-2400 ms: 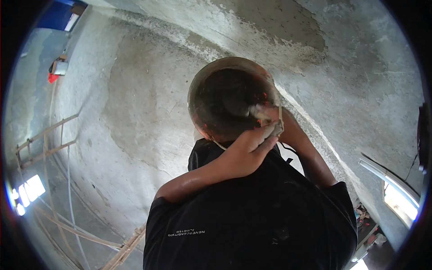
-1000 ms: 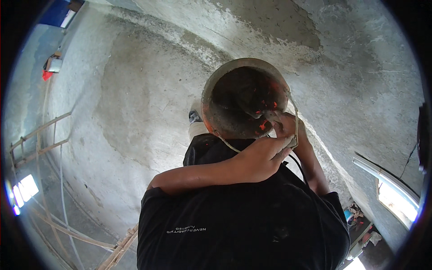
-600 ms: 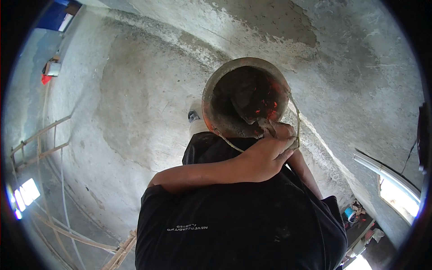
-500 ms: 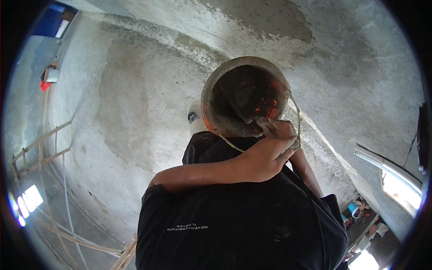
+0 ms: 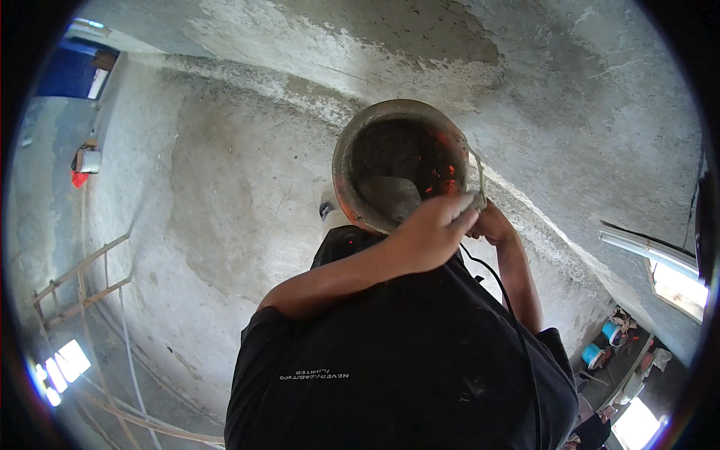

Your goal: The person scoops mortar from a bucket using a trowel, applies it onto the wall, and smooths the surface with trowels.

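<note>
A round, mortar-stained orange bucket (image 5: 352, 124) is in front of my chest, its open mouth facing up toward me. Inside lies wet grey mortar (image 5: 390, 146), and a flat grey trowel blade (image 5: 386, 196) rests low against the near inner side. My left hand (image 5: 435, 232) reaches across from the left, closed on the bucket's thin handle (image 5: 481, 169) near the right rim. Partly behind it, my right hand (image 5: 493, 223) is curled. Whatever it grips is hidden, and the trowel's handle does not show.
Rough plastered wall (image 5: 232, 172) spreads behind the bucket. At left are wooden poles (image 5: 82, 262) and a bright window (image 5: 64, 367). A black cord (image 5: 510, 307) hangs down my shirt. Blue buckets (image 5: 592, 354) stand at lower right, below a light tube (image 5: 649, 251).
My left hand has moved up along the handle toward the rim. My right hand has drawn right, out of the bucket's mouth. The blade has shifted lower and left.
</note>
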`<move>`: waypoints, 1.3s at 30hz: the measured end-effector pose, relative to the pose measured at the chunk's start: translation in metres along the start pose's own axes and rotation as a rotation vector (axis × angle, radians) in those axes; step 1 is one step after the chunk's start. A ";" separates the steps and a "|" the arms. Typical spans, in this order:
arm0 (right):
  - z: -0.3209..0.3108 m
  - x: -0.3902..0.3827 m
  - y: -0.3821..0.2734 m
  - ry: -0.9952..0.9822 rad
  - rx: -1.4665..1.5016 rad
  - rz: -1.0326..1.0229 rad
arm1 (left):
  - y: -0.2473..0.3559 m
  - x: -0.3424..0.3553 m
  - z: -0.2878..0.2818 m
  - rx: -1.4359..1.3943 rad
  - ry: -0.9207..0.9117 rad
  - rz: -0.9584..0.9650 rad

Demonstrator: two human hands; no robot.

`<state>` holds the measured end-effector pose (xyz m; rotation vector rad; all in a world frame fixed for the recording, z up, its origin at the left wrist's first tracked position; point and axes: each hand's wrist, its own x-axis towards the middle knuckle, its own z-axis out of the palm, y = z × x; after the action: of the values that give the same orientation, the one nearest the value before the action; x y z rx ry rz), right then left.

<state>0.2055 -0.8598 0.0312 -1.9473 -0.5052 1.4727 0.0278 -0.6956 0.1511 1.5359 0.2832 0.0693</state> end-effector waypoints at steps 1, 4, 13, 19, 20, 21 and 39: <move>0.001 -0.001 0.004 -0.072 0.122 0.006 | -0.001 0.003 -0.010 0.018 0.056 0.024; 0.004 -0.005 0.015 -0.138 0.404 -0.004 | 0.001 0.008 -0.043 -0.101 0.186 -0.016; 0.010 -0.021 0.044 -0.078 0.825 -0.062 | 0.026 -0.001 -0.104 -0.560 0.317 -0.193; 0.019 -0.020 0.051 -0.130 0.937 -0.100 | 0.035 -0.009 -0.112 -0.582 0.316 -0.153; 0.019 -0.019 0.050 -0.131 0.896 -0.143 | 0.037 -0.010 -0.113 -0.583 0.329 -0.142; 0.020 -0.018 0.050 -0.143 0.854 -0.177 | 0.037 -0.013 -0.112 -0.587 0.327 -0.138; 0.021 -0.020 0.038 -0.078 0.727 -0.251 | 0.034 -0.021 -0.127 -0.627 0.400 -0.093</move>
<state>0.1766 -0.8946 0.0158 -1.2146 -0.1885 1.3252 -0.0168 -0.5755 0.1861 0.8743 0.5883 0.3606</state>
